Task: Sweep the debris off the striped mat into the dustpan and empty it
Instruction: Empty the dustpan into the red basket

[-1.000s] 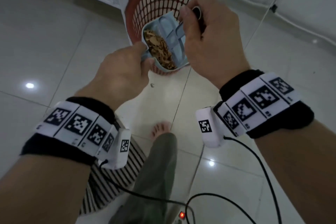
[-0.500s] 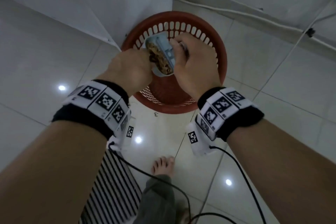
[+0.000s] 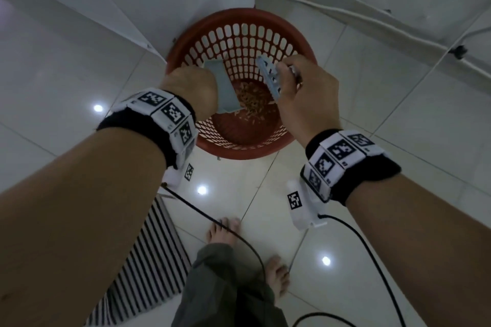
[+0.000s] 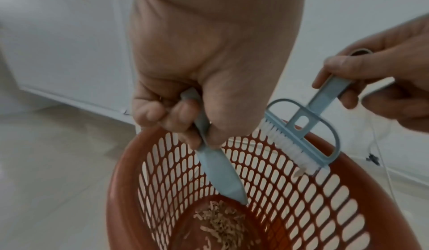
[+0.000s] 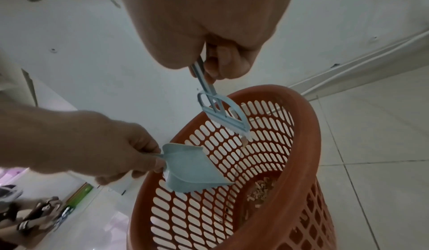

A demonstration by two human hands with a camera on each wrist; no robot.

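Dustpan: dustpan (image 5: pixel 195 167) is held tipped, mouth down, over the red basket (image 3: pixel 305 42).
Left hand: left hand (image 4: pixel 204 66) is curled tight round the thin handle.
Right hand: right hand (image 3: pixel 305 95) is pinched on the small brush (image 4: pixel 299 138) by its stem.
Debris: debris (image 4: pixel 223 224) is seen at the basket's bottom.
Feel: pan looks light, stiff and smooth; it is best held by the handle.
Mat: striped mat (image 3: pixel 148 268) is left on the floor behind.

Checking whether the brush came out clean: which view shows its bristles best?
Left wrist: the brush shows its white bristles side-on, one scrap clinging. The right wrist view shows mostly its back; the head view shows its underside, partly hidden.
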